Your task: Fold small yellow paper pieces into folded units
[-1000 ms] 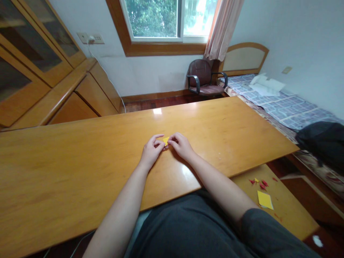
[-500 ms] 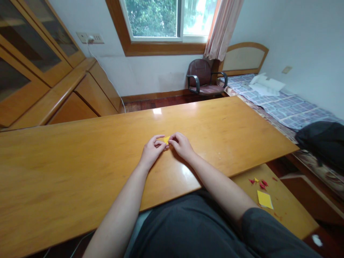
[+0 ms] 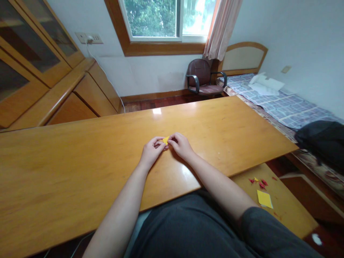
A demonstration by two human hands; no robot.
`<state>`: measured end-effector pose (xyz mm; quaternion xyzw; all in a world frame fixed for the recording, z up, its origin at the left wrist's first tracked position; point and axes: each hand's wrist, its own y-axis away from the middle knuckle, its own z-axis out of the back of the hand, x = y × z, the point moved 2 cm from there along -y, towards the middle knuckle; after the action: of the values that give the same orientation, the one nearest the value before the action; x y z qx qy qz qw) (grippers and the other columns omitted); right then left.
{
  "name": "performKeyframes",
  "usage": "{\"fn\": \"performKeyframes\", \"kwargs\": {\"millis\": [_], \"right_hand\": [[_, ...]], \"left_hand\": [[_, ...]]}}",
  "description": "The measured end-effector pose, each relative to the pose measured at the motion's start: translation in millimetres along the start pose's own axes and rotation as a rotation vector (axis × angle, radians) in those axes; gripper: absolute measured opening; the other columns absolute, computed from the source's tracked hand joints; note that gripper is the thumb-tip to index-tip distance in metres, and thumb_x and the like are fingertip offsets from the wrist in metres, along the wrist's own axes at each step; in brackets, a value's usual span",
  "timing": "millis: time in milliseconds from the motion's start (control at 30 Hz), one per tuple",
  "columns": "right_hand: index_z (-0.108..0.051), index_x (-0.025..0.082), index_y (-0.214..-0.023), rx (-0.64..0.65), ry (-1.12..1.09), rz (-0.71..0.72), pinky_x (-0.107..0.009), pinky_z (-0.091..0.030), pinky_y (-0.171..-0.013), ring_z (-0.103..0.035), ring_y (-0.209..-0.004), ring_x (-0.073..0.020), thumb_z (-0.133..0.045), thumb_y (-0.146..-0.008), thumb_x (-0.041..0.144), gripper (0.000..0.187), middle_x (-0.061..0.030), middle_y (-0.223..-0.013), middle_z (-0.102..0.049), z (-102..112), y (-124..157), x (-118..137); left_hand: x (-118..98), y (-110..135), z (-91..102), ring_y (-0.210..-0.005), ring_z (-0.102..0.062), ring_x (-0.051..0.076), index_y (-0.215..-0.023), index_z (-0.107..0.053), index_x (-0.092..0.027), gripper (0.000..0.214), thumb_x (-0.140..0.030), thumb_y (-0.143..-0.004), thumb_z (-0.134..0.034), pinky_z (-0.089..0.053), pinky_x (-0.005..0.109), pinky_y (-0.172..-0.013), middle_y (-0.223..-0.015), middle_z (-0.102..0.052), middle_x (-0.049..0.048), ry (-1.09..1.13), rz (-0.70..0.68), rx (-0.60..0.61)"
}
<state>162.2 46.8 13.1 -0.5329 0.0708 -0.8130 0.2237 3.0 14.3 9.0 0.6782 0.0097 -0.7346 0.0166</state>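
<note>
A small folded piece of yellow paper is between my two hands, just above or on the wooden table. My left hand pinches its left side with the fingers closed. On the other side, the thumb and forefinger of my right hand grip its right edge. The fingers cover part of the paper, so its full folded shape is hidden.
A lower board at the right carries a stack of yellow paper squares and several small red folded paper pieces. Beyond the table stand a brown armchair and a bed with a black bag.
The fingers of my left hand have drawn in closer around the yellow paper, the forefinger bending down. My right hand stays almost where it was.
</note>
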Motion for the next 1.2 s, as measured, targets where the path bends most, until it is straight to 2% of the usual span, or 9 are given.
{"fn": "performKeyframes", "kwargs": {"millis": [267,900,1067,1200], "right_hand": [[-0.060,0.020,-0.079,0.013,0.004,0.021,-0.028,-0.043,-0.076,-0.057,-0.080,-0.0163,-0.060,-0.085,0.018,0.007,-0.0014,-0.079,-0.061,-0.2,-0.3,0.3],[-0.060,0.018,-0.078,-0.006,0.008,0.005,-0.028,-0.044,-0.076,-0.058,-0.079,-0.0157,-0.059,-0.085,0.017,0.007,-0.0018,-0.080,-0.062,0.0,0.3,0.1],[-0.061,0.017,-0.079,0.000,0.027,0.020,-0.027,-0.043,-0.076,-0.057,-0.079,-0.0153,-0.059,-0.085,0.016,0.006,-0.0020,-0.080,-0.062,-0.2,0.0,0.8],[-0.061,0.017,-0.079,0.008,0.028,0.049,-0.027,-0.044,-0.075,-0.057,-0.078,-0.0149,-0.060,-0.085,0.016,0.007,-0.0021,-0.080,-0.063,-0.1,0.6,2.5]], "left_hand": [[1.3,-1.4,0.2,-0.075,-0.069,0.018,-0.101,-0.063,-0.017,0.042,-0.039,-0.069,-0.077,-0.052,0.029,-0.078,-0.071,-0.070,0.0003,-0.014,0.001,-0.008],[1.2,-0.4,1.6,-0.078,-0.072,0.020,-0.108,-0.060,-0.015,0.042,-0.034,-0.073,-0.073,-0.055,0.033,-0.080,-0.072,-0.070,0.0004,0.047,0.067,0.028],[-2.9,0.2,1.7,-0.076,-0.071,0.019,-0.111,-0.059,-0.014,0.044,-0.035,-0.074,-0.070,-0.054,0.032,-0.079,-0.069,-0.068,-0.0014,0.050,0.054,0.041],[-1.5,-1.3,1.3,-0.073,-0.069,0.017,-0.111,-0.060,-0.015,0.049,-0.038,-0.070,-0.074,-0.052,0.029,-0.075,-0.069,-0.066,-0.0021,0.000,0.029,0.037]]}}
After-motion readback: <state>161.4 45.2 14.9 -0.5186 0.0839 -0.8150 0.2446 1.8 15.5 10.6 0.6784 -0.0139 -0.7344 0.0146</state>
